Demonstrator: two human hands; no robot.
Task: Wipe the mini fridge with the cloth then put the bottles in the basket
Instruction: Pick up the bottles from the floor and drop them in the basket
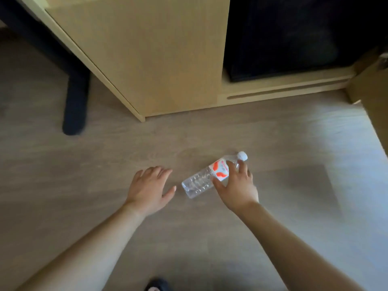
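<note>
There is one clear plastic bottle with a white cap and an orange-and-white label, and there are two bare hands, the left hand and the right hand. One pale wooden cabinet shows one open compartment, with one black mini fridge in it. Also in view are one dark furniture foot, one brown cardboard box and one dark slipper.

Both arms outstretched, left grip spread palm-down, right grip holding bottle
</note>
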